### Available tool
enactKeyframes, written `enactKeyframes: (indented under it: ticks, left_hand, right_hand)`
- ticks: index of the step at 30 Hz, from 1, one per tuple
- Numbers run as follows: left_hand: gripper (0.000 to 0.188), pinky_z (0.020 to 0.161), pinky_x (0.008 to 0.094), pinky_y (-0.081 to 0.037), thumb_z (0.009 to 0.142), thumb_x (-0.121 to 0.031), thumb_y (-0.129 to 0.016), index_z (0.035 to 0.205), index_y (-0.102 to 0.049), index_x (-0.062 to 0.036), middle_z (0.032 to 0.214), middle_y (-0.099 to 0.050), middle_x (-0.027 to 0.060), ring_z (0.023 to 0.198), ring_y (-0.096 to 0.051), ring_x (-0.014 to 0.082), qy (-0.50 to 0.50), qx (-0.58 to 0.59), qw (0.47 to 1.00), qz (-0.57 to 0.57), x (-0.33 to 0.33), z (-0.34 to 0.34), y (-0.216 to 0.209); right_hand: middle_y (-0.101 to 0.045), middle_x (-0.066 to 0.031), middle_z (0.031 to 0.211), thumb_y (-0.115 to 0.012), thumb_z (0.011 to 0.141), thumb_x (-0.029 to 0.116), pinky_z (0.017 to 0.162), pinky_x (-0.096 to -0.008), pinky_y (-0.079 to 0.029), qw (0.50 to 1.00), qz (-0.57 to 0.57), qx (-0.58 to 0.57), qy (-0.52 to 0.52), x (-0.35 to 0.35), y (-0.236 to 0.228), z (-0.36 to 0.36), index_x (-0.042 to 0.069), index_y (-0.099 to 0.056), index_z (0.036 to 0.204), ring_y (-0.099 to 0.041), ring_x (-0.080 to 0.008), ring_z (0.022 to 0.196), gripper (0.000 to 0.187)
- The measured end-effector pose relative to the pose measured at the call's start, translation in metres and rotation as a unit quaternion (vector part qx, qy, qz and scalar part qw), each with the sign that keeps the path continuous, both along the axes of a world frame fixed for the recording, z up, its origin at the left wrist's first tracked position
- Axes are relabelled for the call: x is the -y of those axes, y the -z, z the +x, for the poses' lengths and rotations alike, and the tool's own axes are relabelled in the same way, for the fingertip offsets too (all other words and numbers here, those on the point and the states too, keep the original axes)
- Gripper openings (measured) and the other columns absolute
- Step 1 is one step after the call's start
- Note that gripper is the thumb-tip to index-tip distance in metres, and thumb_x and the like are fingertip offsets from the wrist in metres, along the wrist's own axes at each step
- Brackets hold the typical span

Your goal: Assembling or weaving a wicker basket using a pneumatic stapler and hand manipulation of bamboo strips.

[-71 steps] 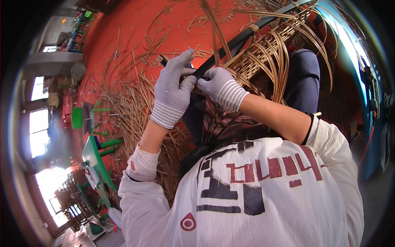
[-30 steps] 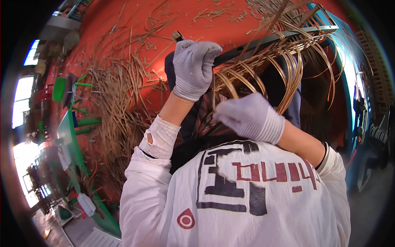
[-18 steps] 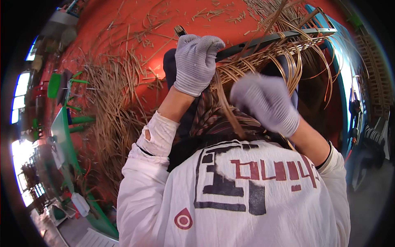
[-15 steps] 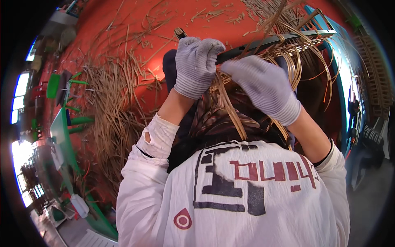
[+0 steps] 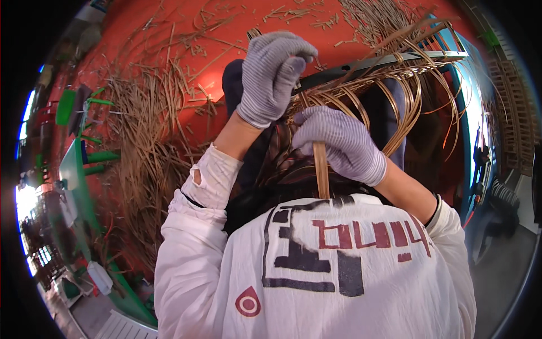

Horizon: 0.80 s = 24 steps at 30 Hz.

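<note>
Both my hands wear thin grey striped gloves. My right hand (image 5: 341, 144) is closed around a flat brown weaving strip (image 5: 321, 169), whose lower part hangs down toward my shirt. My left hand (image 5: 274, 79) is beside the near end of a dark metal bar (image 5: 384, 62), its fingers bent over and its thumb tucked in; whatever lies between them is hidden. Along the bar runs partly woven brown wickerwork (image 5: 372, 79), with long loose strands (image 5: 409, 113) looping down from it to the right of my right hand.
A large heap of brown strips (image 5: 147, 135) covers the red floor at left, and more scraps lie at the far side. A blue frame (image 5: 468, 113) stands at right. A green table (image 5: 84, 192) is at left, with a green stool (image 5: 68, 107) beyond it.
My right hand has come down toward my body and closed round the strip. The left hand's fingers have shifted slightly upward, and the metal bar has swung a little lower.
</note>
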<state>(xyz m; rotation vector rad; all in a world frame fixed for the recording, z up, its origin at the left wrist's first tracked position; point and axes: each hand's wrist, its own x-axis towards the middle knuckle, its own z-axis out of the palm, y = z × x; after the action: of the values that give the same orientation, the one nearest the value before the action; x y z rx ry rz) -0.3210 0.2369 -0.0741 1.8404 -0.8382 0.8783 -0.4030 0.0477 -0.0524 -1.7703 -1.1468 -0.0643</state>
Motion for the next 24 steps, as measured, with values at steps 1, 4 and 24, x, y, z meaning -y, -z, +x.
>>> enactKeyframes:
  ticks: [1,4,24]
  left_hand:
    - [0.029,0.085,0.0376,-0.042,0.099,-0.036,-0.055,0.089,-0.069,-0.0131,0.075,-0.065,-0.0006,0.08,-0.063,0.0218,0.026,-0.005,0.999,-0.032,0.001,0.004,-0.003]
    - [0.034,0.077,0.0377,-0.045,0.098,-0.04,-0.054,0.083,-0.069,-0.0136,0.068,-0.063,0.0009,0.072,-0.061,0.0243,0.046,-0.008,0.998,0.039,-0.013,0.017,-0.006]
    - [0.014,0.075,0.0415,-0.047,0.09,-0.021,-0.059,0.086,-0.067,-0.0104,0.074,-0.063,0.0082,0.072,-0.059,0.0305,-0.005,0.077,0.997,0.027,-0.012,0.028,0.013]
  right_hand:
    - [-0.068,-0.0084,0.093,-0.058,0.095,0.012,0.087,-0.04,-0.052,1.0,-0.003,-0.002,0.0,-0.001,0.001,-0.003,0.006,-0.065,0.103,-0.066,-0.029,0.097,0.012]
    - [-0.061,-0.006,0.083,-0.051,0.104,0.022,0.065,-0.023,-0.047,0.944,0.066,-0.319,0.049,-0.003,0.004,-0.006,0.003,-0.064,0.103,-0.058,-0.0112,0.07,0.022]
    - [-0.067,-0.0059,0.086,-0.06,0.101,0.025,0.062,-0.0219,-0.047,0.936,0.089,-0.326,0.098,-0.035,-0.072,0.041,-0.001,-0.065,0.117,-0.059,-0.0094,0.071,0.031]
